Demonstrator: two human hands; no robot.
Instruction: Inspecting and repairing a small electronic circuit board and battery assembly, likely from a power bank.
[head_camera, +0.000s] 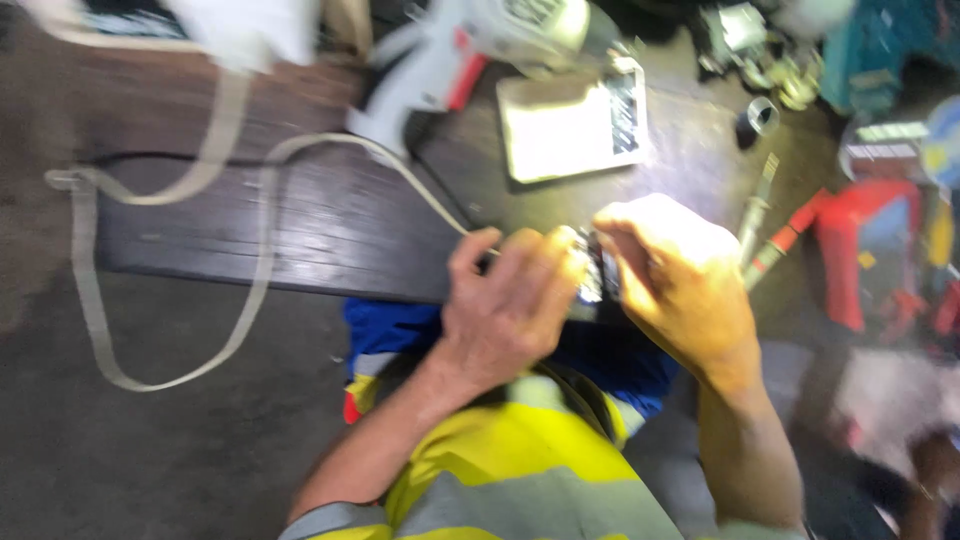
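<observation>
- The left hand (510, 300) and the right hand (680, 275) meet at the near edge of the dark wooden bench (330, 225).
- Between them sits a small dark part with a shiny metal face (596, 278); both hands are closed around it, the left from its left side, the right from its right side.
- The picture is blurred, so I cannot tell its long axis.
- A grey cable (420, 185) runs from the part across the bench to a white power tool (470, 50) at the far edge.
</observation>
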